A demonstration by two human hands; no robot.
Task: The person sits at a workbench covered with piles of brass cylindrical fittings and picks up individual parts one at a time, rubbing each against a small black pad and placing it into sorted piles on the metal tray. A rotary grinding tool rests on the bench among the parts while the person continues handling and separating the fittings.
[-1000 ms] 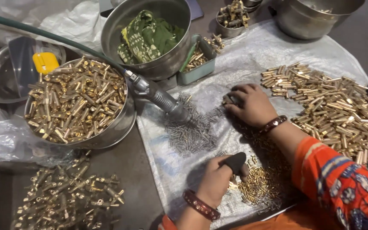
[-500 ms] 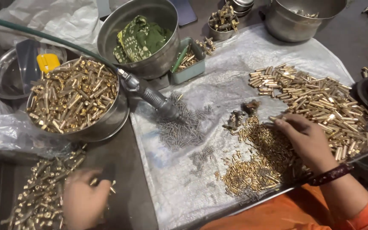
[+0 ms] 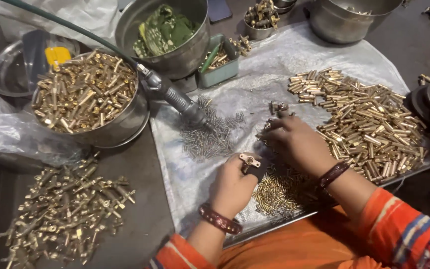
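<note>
A: The left hand [image 3: 232,187] is sitting low at the near edge of the metal tray [image 3: 414,167], fingers curled shut round a small dark holder with a little brass fitting [image 3: 249,160] perched on top of it.

B: And that fitting is showing just above the knuckles, flat-topped with a hole in it, right over the heap of small brass pins [image 3: 279,192].

A: The right hand [image 3: 297,144] is reaching across the middle of the tray, palm down, fingers bent and pinching at the loose pieces under the fingertips. What exactly it has hold of, I cannot tell, the fingers are covering it.

B: Just beyond those fingertips a few dark little parts [image 3: 277,106] are lying on the clear plastic sheet [image 3: 284,60].

A: To the right, a big pile of brass tubes [image 3: 369,119] is spreading over the sheet. To the left, a scatter of grey screws [image 3: 210,137] is lying beneath the nose of an air tool [image 3: 172,94], its green hose [image 3: 65,22] trailing off up and left.

B: Left of that, a steel bowl [image 3: 120,130] is brimming with brass bolts, and more assembled brass pieces [image 3: 65,209] are heaped on the dark table.
</note>
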